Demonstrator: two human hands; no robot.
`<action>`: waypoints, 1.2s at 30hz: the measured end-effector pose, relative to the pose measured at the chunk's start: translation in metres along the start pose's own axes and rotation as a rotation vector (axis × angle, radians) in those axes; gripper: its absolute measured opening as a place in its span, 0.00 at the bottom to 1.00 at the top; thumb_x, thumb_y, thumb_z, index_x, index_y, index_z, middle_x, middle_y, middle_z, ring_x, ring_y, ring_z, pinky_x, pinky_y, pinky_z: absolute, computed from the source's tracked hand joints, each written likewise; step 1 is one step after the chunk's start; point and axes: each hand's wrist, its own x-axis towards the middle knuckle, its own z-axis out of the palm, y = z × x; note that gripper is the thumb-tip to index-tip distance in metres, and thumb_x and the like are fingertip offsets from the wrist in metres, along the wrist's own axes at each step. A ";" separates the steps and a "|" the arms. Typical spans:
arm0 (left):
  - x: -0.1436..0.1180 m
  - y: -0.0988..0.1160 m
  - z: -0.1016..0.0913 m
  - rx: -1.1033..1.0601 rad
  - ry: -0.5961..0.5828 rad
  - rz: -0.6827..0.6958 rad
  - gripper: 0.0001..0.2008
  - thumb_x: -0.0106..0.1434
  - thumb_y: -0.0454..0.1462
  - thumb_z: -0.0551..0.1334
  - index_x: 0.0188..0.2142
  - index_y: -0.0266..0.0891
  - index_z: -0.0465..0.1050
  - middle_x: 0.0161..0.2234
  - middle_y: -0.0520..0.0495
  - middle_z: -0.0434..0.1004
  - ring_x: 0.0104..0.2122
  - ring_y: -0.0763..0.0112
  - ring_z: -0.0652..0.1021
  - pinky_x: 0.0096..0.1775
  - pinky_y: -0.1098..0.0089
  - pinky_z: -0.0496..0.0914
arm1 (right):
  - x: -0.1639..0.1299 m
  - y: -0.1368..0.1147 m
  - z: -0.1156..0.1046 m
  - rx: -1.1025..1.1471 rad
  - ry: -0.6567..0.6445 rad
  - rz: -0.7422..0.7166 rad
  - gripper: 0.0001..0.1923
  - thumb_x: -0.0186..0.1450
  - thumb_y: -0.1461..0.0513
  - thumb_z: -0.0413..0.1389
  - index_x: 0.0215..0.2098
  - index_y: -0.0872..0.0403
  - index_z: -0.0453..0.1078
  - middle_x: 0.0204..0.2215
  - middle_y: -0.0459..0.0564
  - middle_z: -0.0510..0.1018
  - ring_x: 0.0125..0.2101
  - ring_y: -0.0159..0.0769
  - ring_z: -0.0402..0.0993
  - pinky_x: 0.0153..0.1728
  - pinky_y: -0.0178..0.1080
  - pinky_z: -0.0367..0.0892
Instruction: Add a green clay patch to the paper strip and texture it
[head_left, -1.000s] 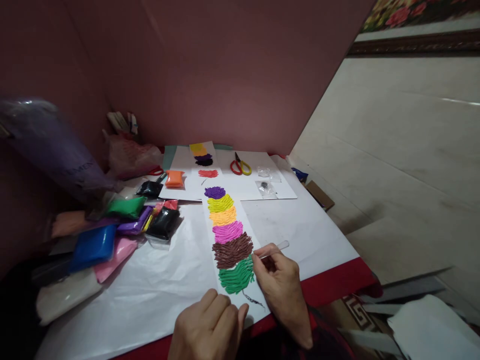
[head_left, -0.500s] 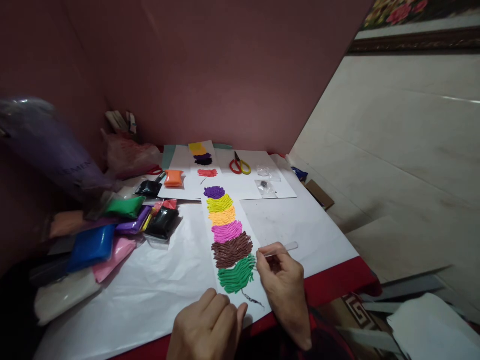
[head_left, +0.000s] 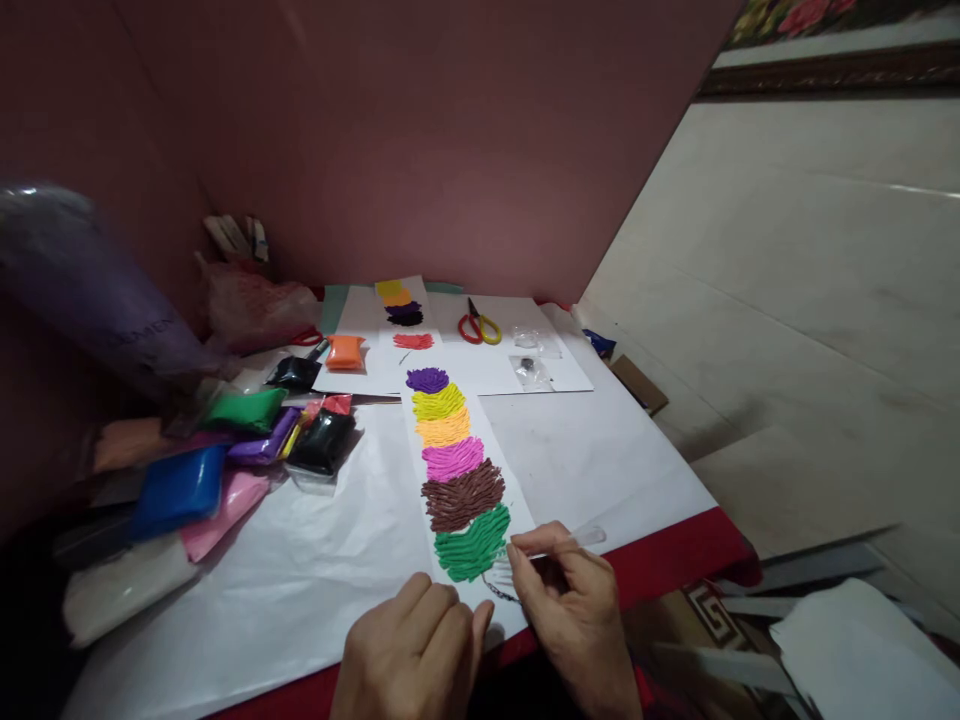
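Note:
A long white paper strip point(head_left: 516, 500) carries bands of coloured modelling clay laid in thin ridges. From far to near they are purple, lime, light orange, pink, brown and green clay point(head_left: 472, 543). At the strip's near right edge, my right hand point(head_left: 574, 605) pinches a clear plastic fork point(head_left: 592, 536). Its handle sticks out to the right; pale tines show just beside the green band. A dark, twisted drawn line point(head_left: 499, 592) runs from that band toward my right fingers. My left hand point(head_left: 416, 645) rests closed at the strip's near end, thumb out, its palm hidden.
Bagged clay lies to the left, including a blue pack point(head_left: 178, 492), green pack point(head_left: 244, 410), black pack point(head_left: 322, 443) and orange pack point(head_left: 345, 352). Scissors point(head_left: 478, 323) lie on a white board point(head_left: 450, 375) toward the wall. The table's red edge point(head_left: 675, 545) is at right.
My right hand has moved nearer to me with the fork, down from the brown band's edge to the green band's lower right. The left hand has hardly moved.

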 end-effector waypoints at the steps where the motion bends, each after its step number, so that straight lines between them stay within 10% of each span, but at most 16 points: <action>1: 0.000 0.000 0.000 0.000 0.006 0.001 0.13 0.60 0.23 0.60 0.23 0.36 0.67 0.19 0.50 0.68 0.21 0.73 0.67 0.22 0.71 0.60 | 0.000 0.000 0.000 -0.009 0.000 -0.011 0.04 0.63 0.67 0.55 0.30 0.56 0.71 0.19 0.41 0.68 0.15 0.25 0.61 0.15 0.29 0.57; 36: 0.001 -0.002 0.000 -0.015 0.003 -0.005 0.12 0.60 0.23 0.60 0.23 0.36 0.67 0.19 0.50 0.68 0.21 0.73 0.67 0.22 0.71 0.60 | 0.002 0.001 0.003 -0.337 0.066 -0.216 0.10 0.65 0.70 0.50 0.28 0.57 0.69 0.21 0.47 0.71 0.18 0.29 0.65 0.21 0.32 0.62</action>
